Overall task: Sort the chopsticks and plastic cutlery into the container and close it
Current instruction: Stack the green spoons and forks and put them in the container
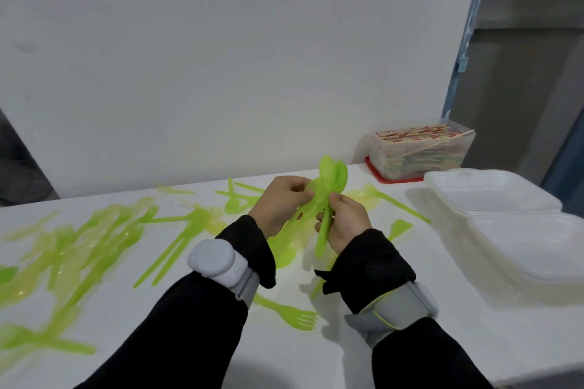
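Both hands, the left hand (281, 199) and the right hand (346, 224), pinch a fanned bunch of translucent green plastic spoons (328, 180) above the white surface (284, 354). More green plastic cutlery (94, 240) lies scattered left. White foam clamshell containers (505, 215) sit stacked at right, near a clear tub of wrapped chopsticks (417, 148).

A big white wall (221, 57) fills most of the view. It is plain and softly lit. A white table (284, 357) stands against it. At the far right a blue strip (464, 50) runs up the wall's edge. Past it is a grey wall (531, 41). A dark corner (19, 161) shows at the left.
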`<state>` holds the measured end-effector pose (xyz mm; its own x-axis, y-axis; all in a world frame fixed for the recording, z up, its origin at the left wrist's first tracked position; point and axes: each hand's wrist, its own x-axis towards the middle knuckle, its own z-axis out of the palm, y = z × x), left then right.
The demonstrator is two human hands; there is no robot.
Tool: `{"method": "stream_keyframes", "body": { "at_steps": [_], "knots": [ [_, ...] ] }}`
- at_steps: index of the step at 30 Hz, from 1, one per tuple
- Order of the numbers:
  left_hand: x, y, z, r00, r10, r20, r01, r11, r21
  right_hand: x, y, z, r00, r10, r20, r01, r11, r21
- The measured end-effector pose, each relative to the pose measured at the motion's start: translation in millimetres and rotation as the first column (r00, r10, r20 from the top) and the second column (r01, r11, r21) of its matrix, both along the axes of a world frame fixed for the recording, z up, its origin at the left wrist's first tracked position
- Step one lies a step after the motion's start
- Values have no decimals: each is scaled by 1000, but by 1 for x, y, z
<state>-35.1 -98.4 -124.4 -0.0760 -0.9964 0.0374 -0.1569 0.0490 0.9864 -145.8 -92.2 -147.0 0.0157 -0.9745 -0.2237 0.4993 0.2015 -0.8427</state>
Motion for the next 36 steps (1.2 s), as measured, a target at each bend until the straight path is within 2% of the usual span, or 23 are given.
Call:
{"method": "stream_keyframes", "body": {
  "at_steps": [3,4,6,9,12,15,17,27,32,36],
  "knots": [
    [-7,3,-4,986,5,168,-4,1000,-10,0,-1,1,998,-60,-10,60,998,1],
    [-9,3,-4,985,21,174,-20,1000,-6,0,-2,1,998,-68,12,68,998,1],
    [-10,2,-3,993,77,94,-77,997,0,0,-2,1,993,-58,102,56,998,19],
    [-7,-4,4,977,172,-125,-165,984,63,-3,-1,1,976,56,212,-69,996,56],
    [-8,-5,11,947,199,-253,-171,977,129,-2,3,3,979,184,90,-188,981,38],
    [-12,-7,7,947,213,-241,-192,975,109,-2,6,8,957,238,-164,-236,971,34],
    [-11,-8,2,947,217,-239,-200,975,93,-4,8,12,926,268,-265,-260,963,66],
    [-13,-3,0,969,169,-182,-166,986,31,-15,5,5,861,482,-162,-446,869,215],
    [-13,-4,8,958,212,-193,-222,975,-30,-17,0,1,886,369,-282,-328,927,180],
    [-12,-6,18,922,239,-305,-267,962,-52,-22,-3,5,859,297,-417,-282,954,100]
  ]
}}
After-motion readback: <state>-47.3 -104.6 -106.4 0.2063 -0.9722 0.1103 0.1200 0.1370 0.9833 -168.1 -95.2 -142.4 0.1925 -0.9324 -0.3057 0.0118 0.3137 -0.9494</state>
